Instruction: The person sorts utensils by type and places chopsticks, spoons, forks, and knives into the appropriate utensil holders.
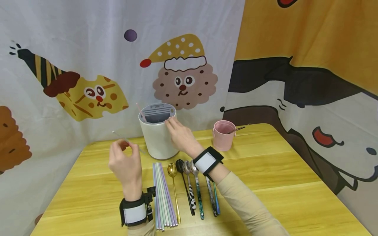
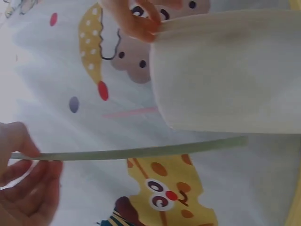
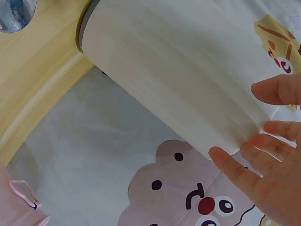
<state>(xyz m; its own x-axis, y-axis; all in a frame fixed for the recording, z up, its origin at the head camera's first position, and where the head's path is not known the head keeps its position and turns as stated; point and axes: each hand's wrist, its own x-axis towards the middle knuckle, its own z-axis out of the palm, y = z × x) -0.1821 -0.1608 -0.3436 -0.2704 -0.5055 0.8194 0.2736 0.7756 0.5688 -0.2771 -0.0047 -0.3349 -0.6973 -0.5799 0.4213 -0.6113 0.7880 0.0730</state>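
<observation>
My left hand (image 1: 125, 160) pinches a thin pale green chopstick (image 2: 117, 153) between thumb and fingers, to the left of a white cylindrical holder (image 1: 157, 141). In the left wrist view the chopstick lies beside the holder, apart from it. My right hand (image 1: 181, 136) rests its fingertips on the holder's right rim, fingers fairly straight and the thumb apart. A pink chopstick (image 1: 141, 111) leans inside the holder at its left edge. Several pastel chopsticks (image 1: 162, 196) with silvery ends lie side by side on the table in front of it.
Right of the chopsticks lie a gold spoon (image 1: 172, 170), a black spoon (image 1: 179, 165) and several spoons with patterned handles, partly hidden by my right arm. A small pink bucket (image 1: 223, 137) with thin utensils stands at the back right. A printed curtain (image 1: 133, 82) hangs behind the table.
</observation>
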